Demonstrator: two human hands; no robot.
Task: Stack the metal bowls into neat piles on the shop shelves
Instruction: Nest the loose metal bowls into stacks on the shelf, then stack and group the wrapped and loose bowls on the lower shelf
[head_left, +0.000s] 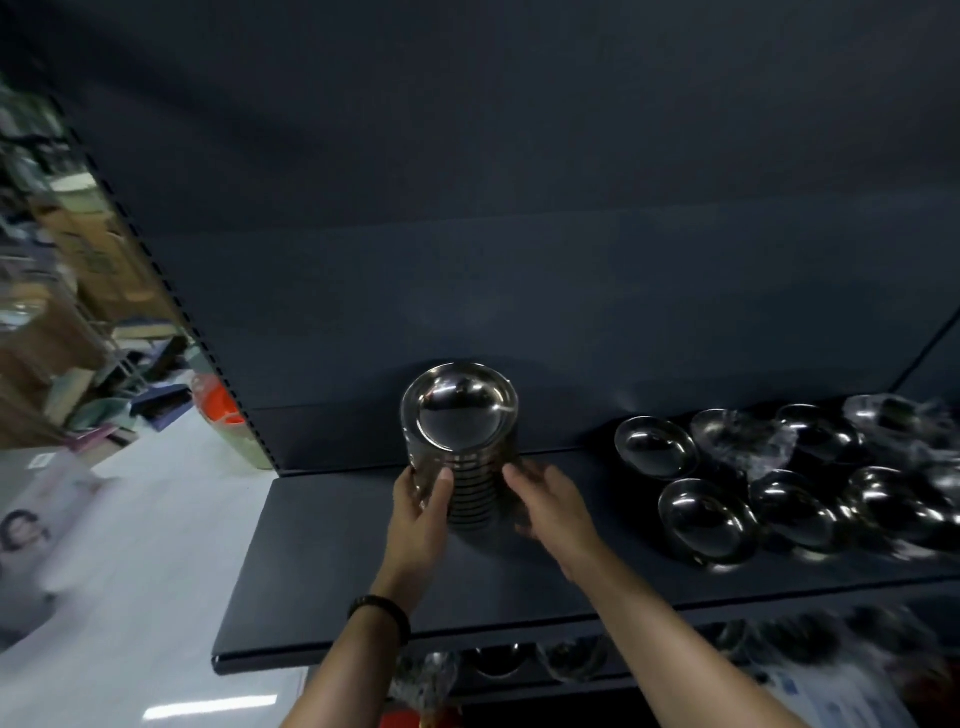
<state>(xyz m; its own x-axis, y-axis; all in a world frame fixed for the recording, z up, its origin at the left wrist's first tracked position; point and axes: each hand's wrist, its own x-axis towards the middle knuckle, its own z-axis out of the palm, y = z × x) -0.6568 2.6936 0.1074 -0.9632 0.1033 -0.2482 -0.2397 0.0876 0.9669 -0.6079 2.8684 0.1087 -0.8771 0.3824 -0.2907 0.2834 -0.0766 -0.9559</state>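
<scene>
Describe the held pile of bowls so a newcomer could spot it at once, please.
On the dark shelf, toward its left end, is a tall stack of metal bowls, held between the left hand and right hand. Unlike the loose bowls scattered rightward, it forms one upright column.

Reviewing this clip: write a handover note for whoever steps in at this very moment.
Left hand holds the bowl stack on its left side; right hand holds its right side.
Stack is upright on or just above the shelf, left of the loose bowls.
Done: one neat pile. Left: pile up the loose bowls, some under plastic wrap.
</scene>
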